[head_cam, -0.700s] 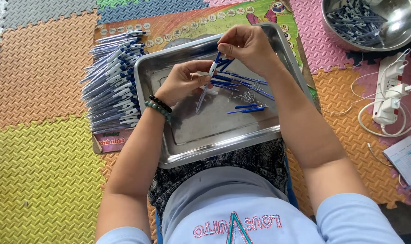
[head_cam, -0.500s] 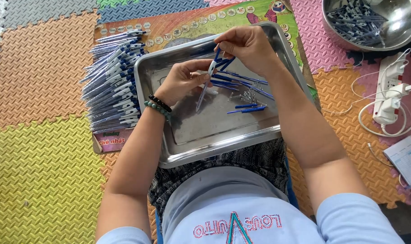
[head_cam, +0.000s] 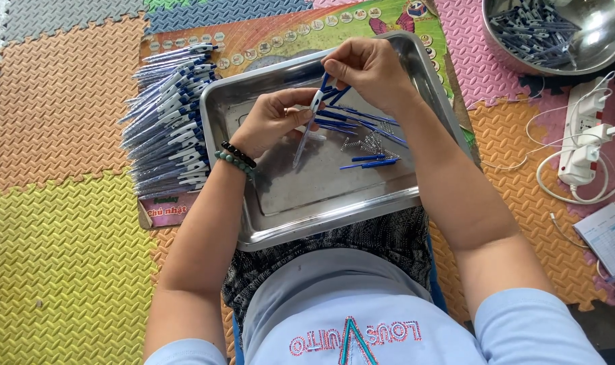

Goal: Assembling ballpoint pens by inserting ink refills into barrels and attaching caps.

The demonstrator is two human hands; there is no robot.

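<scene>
Pen (head_cam: 306, 132), a clear barrel with a white and blue top end, is being held over the middle of the steel tray (head_cam: 307, 216), slanting down toward the tray floor. Fingers of the left hand (head_cam: 270, 122) are curling closed around its upper part, thumb pressing from the side. Fingers of the right hand (head_cam: 371, 71) are pinching tightly together at the pen's top, touching a small blue piece there; several thin blue refills (head_cam: 361, 118) are fanning out from under this hand toward the tray's right edge.

Counting is only partly possible: one pen is in the hands, about two short blue refills (head_cam: 371, 162) are lying loose near the tray's middle right, and a small heap of metal springs (head_cam: 368, 143) is sitting just above them, too fine to count. Finished pens (head_cam: 172, 122) are lying stacked in a pile beyond the tray's left edge, too many to count. One steel bowl (head_cam: 591, 40) is holding blue parts well beyond the far right corner.

Both forearms are reaching forward, wrists bending inward, hands meeting above the tray's far half. Bead bracelets (head_cam: 236, 159) are circling the left wrist.
</scene>
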